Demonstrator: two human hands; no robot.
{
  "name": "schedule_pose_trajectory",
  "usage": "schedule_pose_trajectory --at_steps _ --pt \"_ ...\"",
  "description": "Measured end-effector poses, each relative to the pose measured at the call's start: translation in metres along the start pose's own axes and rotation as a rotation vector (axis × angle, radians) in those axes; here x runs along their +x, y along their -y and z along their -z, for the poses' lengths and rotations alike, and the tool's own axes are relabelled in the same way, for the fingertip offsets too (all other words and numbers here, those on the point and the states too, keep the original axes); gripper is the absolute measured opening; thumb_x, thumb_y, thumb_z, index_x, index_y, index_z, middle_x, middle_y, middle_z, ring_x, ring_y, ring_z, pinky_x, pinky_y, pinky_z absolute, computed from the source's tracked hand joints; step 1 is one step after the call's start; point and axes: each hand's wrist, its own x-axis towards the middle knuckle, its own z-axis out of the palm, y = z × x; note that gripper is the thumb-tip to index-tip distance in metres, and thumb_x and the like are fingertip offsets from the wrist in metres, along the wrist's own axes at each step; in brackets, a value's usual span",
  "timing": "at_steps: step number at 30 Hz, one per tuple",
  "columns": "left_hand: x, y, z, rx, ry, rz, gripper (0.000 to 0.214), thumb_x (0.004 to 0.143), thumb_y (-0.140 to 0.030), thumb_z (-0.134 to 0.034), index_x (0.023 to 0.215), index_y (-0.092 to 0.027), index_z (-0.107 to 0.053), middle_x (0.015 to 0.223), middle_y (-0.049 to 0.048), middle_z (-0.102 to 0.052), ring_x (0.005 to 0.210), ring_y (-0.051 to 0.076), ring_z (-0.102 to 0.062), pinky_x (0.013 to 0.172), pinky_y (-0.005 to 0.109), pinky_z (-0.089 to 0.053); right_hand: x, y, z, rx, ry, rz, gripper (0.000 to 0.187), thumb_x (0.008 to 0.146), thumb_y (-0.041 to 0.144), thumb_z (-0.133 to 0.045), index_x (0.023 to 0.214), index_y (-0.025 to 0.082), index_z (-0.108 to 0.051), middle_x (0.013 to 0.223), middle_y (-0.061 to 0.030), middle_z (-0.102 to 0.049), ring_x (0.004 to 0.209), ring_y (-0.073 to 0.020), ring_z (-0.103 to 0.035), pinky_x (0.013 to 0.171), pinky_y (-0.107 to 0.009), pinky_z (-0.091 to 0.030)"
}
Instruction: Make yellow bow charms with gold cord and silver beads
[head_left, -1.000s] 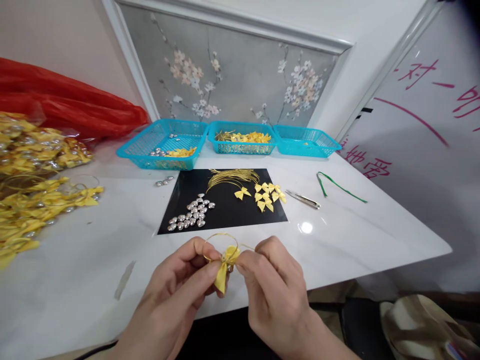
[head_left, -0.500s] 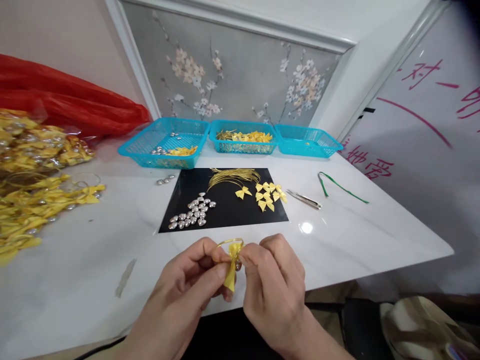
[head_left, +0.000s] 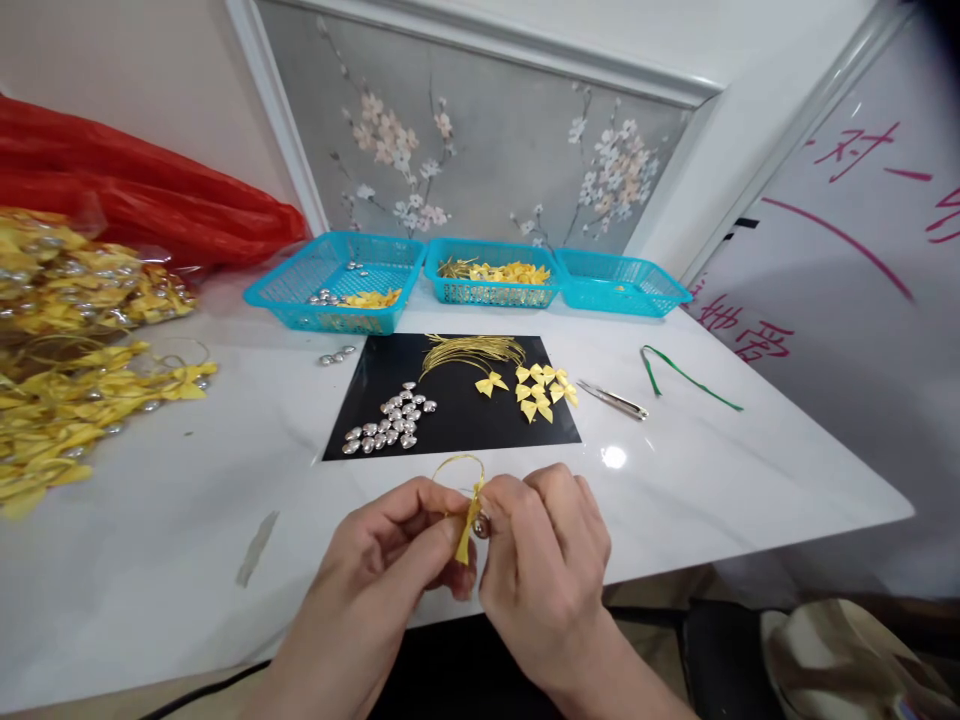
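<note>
Over the front edge of the white table, both of my hands are closed around one small piece. My left hand (head_left: 401,560) pinches a yellow ribbon bow (head_left: 467,535), seen nearly edge-on. A thin gold cord (head_left: 459,459) loops up above the bow. My right hand (head_left: 547,570) pinches close against the bow's right side, at the cord; its fingertips partly hide what they grip. A shiny silver bead (head_left: 481,524) shows between the bow and my right fingers. Beyond the hands, a black mat (head_left: 457,425) carries silver beads (head_left: 386,428), gold cords (head_left: 476,350) and yellow bows (head_left: 536,390).
Thread snips (head_left: 613,400) and a green ribbon (head_left: 686,378) lie right of the mat. Blue baskets stand behind: left (head_left: 292,315), middle (head_left: 491,292), right (head_left: 622,300). Finished-looking bow pieces (head_left: 112,400) heap at left, near a red bag (head_left: 150,195).
The bow has turned more edge-on, and the cord loop stands taller above it. The silver bead is more exposed. Both hands keep their pinch; the whole view has shifted slightly.
</note>
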Motion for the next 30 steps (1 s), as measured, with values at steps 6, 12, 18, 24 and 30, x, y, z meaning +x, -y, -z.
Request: schedule_pose_trajectory --at_steps 6,12,18,24,30 --pt "0.001 0.003 0.005 0.137 -0.046 -0.097 0.007 0.084 -0.031 -0.067 0.085 -0.026 -0.072 0.076 -0.0021 -0.064 0.066 0.013 -0.057 0.064 0.021 -0.048 0.003 0.0 0.007 0.187 0.102 -0.081 0.019 0.09 0.001 -0.049 0.087 0.014 -0.062 0.07 -0.003 -0.049 0.061 -0.015 -0.045 0.056 -0.029 -0.037" --pt "0.0 0.006 0.008 0.171 0.036 -0.163 0.009 0.083 -0.034 -0.072 0.092 -0.031 -0.072 0.086 -0.0019 -0.07 0.084 0.016 -0.065 0.074 0.019 -0.054 0.005 0.001 0.015 0.358 0.177 -0.196 0.018 0.091 0.003 -0.05 0.091 0.016 -0.062 0.075 -0.0044 -0.054 0.064 -0.0159 -0.051 0.058 -0.029 -0.045" --pt "0.0 0.008 0.017 0.265 -0.013 -0.173 0.007 0.08 -0.033 -0.075 0.087 -0.033 -0.074 0.084 -0.0029 -0.075 0.077 0.014 -0.069 0.07 0.015 -0.057 0.006 0.003 0.017 0.366 0.16 -0.202 0.016 0.092 0.005 -0.051 0.091 0.015 -0.063 0.075 -0.0044 -0.053 0.064 -0.0155 -0.051 0.057 -0.029 -0.045" --pt "-0.001 0.007 0.021 0.253 -0.082 -0.146 0.015 0.073 -0.035 -0.08 0.088 -0.032 -0.077 0.083 -0.0015 -0.076 0.071 0.015 -0.07 0.066 0.016 -0.058 0.007 0.002 0.018 0.425 0.177 -0.224 0.016 0.092 0.005 -0.052 0.09 0.015 -0.065 0.076 -0.0036 -0.055 0.066 -0.0141 -0.054 0.059 -0.028 -0.048" --pt "-0.002 0.006 0.02 0.213 -0.12 -0.161 0.016 0.071 -0.029 -0.082 0.086 -0.033 -0.078 0.081 -0.0017 -0.074 0.071 0.015 -0.068 0.067 0.017 -0.059 0.011 -0.003 0.023 0.479 0.228 -0.223 0.017 0.092 0.004 -0.054 0.089 0.016 -0.066 0.078 -0.0029 -0.057 0.068 -0.0126 -0.057 0.061 -0.025 -0.049"
